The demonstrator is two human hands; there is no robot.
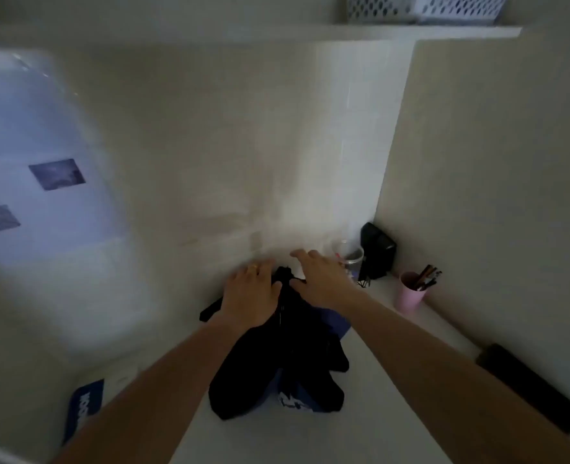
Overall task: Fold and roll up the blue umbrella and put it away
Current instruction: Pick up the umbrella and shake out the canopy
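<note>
Pressing down on the far end of the blue umbrella (277, 363), your left hand (252, 296) lies flat and your right hand (320, 279) hovers with fingers spread, neither grasping. The umbrella lies collapsed on the white desk (377, 380) near you, probably pinned so its loose cloth can be gathered for rolling.
</note>
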